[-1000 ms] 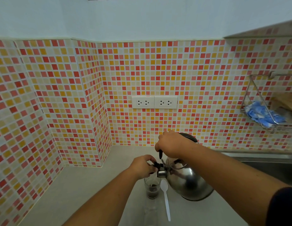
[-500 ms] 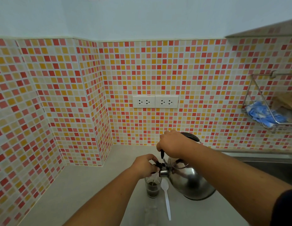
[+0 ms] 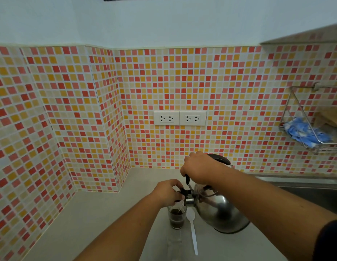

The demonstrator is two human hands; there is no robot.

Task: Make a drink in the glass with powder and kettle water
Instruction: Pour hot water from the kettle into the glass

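Note:
A steel kettle [image 3: 218, 213] is tipped to the left over a small clear glass [image 3: 176, 218] on the counter. My right hand [image 3: 199, 170] grips the kettle's black handle. My left hand [image 3: 168, 193] pinches the black cap at the kettle's spout, just above the glass's rim. The glass holds dark brown liquid in its lower half, and a thin stream runs into it from the spout. A white plastic spoon [image 3: 193, 232] lies flat on the counter between glass and kettle.
The pale counter [image 3: 92, 219] meets tiled walls at the left and back. A double wall socket [image 3: 180, 118] sits above the kettle. A wire rack [image 3: 314, 129] with a blue cloth hangs at right, over a steel sink [image 3: 305, 189].
The dark liquid in the glass stands a little higher than before. Both hands and the kettle have stayed almost in place.

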